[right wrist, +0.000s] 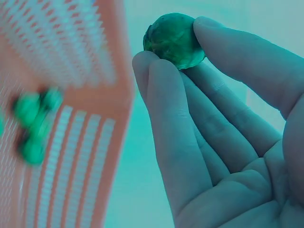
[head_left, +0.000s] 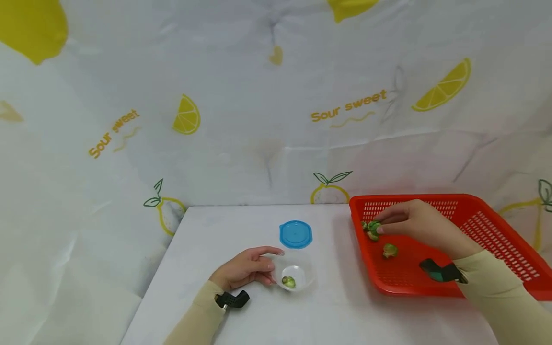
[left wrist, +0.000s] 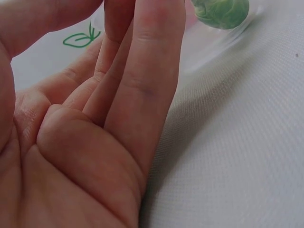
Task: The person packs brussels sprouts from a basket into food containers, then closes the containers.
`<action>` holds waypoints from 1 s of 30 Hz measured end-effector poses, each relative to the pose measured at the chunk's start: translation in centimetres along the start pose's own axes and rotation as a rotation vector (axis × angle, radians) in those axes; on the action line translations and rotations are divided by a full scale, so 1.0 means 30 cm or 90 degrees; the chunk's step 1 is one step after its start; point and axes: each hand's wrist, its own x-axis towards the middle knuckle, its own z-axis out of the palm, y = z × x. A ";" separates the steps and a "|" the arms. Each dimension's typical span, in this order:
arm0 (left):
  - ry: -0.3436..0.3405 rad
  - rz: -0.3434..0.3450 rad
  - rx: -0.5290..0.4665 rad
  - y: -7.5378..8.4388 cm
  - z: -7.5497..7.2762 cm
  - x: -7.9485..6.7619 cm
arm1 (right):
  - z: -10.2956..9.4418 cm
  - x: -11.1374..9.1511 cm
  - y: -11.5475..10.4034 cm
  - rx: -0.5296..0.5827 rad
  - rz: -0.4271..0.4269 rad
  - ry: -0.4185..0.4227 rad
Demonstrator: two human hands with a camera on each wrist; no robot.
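Note:
My left hand (head_left: 243, 268) holds the left side of a clear plastic bowl (head_left: 307, 274) on the table. One Brussels sprout (head_left: 288, 281) lies inside it; the left wrist view shows that sprout (left wrist: 222, 13) through the clear wall, beyond the fingers. My right hand (head_left: 416, 227) reaches over the left part of a red plastic basket (head_left: 431, 291). Between thumb and fingertips it pinches a green Brussels sprout (right wrist: 175, 42), seen closely in the right wrist view. More Brussels sprouts (head_left: 390, 250) lie in the basket near its left wall.
A blue lid (head_left: 295, 234) lies flat on the white table (head_left: 233, 225), just behind the bowl. A white cloth printed with lemons (head_left: 187, 115) hangs behind the table. The basket's raised rim stands between the right hand and the bowl.

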 end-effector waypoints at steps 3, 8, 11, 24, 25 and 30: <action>0.002 -0.004 0.000 0.002 -0.002 0.002 | 0.049 0.015 -0.074 0.036 -0.011 -0.017; 0.000 -0.001 -0.001 0.007 -0.004 0.003 | 0.146 0.045 -0.187 0.069 -0.047 -0.028; -0.001 -0.002 -0.006 0.009 -0.005 0.003 | 0.212 0.061 -0.242 0.067 -0.073 -0.028; -0.009 -0.003 -0.011 0.006 -0.013 0.009 | 0.450 0.123 -0.303 0.136 -0.110 -0.052; -0.010 -0.002 -0.012 0.006 -0.013 0.008 | 0.463 0.124 -0.304 0.138 -0.108 -0.052; -0.011 -0.001 -0.016 0.010 -0.008 0.004 | 0.512 0.123 -0.314 0.152 -0.086 -0.058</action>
